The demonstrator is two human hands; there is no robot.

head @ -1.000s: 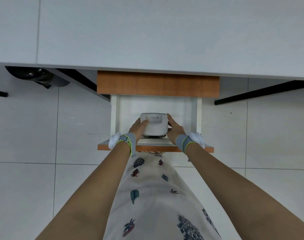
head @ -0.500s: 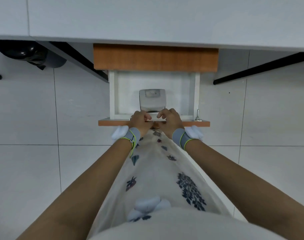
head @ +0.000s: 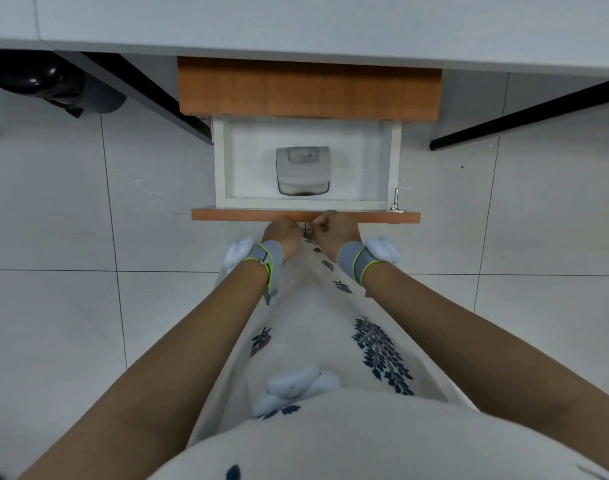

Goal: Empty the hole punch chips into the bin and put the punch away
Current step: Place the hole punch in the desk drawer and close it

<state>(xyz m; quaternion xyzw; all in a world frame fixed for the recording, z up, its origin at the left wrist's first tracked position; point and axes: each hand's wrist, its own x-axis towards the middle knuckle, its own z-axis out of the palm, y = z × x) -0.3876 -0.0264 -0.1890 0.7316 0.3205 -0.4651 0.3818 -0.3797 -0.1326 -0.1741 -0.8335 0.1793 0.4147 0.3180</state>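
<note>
The grey hole punch (head: pixel 303 170) lies flat in the middle of an open white drawer (head: pixel 376 161) under the desk. Nothing touches it. My left hand (head: pixel 283 233) and my right hand (head: pixel 334 227) are both curled into fists side by side, pressed against the outer face of the drawer's wooden front panel (head: pixel 240 215) near its middle. Both wrists wear grey bands with yellow-green edging. I cannot tell whether the fingers grip a handle, as the knuckles hide it.
A white desk top (head: pixel 296 26) spans the top, with a wooden cabinet top (head: pixel 306 88) below it. A black bin with a black bag (head: pixel 36 81) stands at far left under the desk. Black desk legs (head: pixel 525 116) run diagonally on both sides. A small key (head: pixel 395 200) sticks up at the drawer's right front corner.
Both hands let go of the hole punch, leaving it in the drawer, and drew back to the drawer's front panel. The drawer has slid further in under the desk.
</note>
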